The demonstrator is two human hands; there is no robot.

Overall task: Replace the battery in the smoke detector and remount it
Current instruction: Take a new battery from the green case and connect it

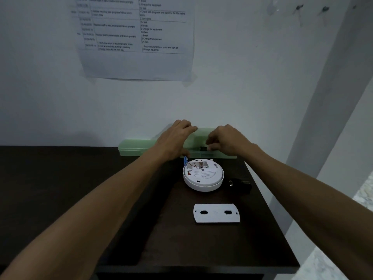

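Head view: smoke detector (203, 175) lies back-up, battery bay toward wall; left hand (177, 138) spread, right hand (226, 138) curled, grip unclear.

Dark table (60, 188), pale green case (133, 147) against white wall (242, 77), taped printed sheet (137, 37) (text seemingly a schedule)

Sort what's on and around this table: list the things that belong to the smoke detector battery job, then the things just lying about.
Part of the job:
- smoke detector, opened, back up, wires showing
- blue battery clip
- white mounting plate
- dark block, likely a battery
- green box, under the left hand and right hand

Just there:
- printed schedule taped to the wall
- wall hooks
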